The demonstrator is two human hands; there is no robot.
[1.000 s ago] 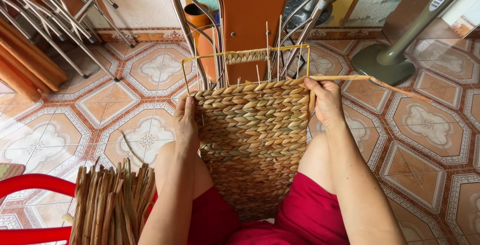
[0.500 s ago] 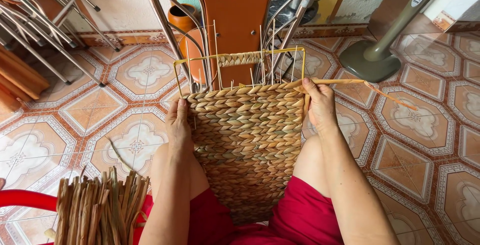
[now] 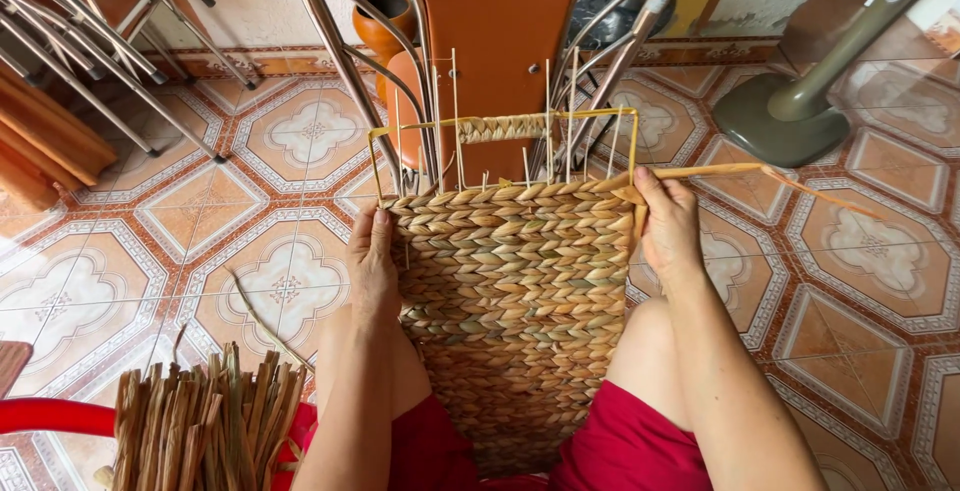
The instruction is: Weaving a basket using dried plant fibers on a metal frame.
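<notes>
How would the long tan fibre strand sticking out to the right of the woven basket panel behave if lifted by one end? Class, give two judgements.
The long tan fibre strand probably flexes rather than flops: it juts sideways from the right hand, only drooping towards its tip. It looks thin and dry, so likely very light, and may crease if bent sharply, like the plaits in the woven basket panel.

Patterned orange and cream floor tiles (image 3: 290, 141), metal chair legs (image 3: 100, 41), grey fan base (image 3: 780, 121), pale wall (image 3: 260, 1), daylight
</notes>
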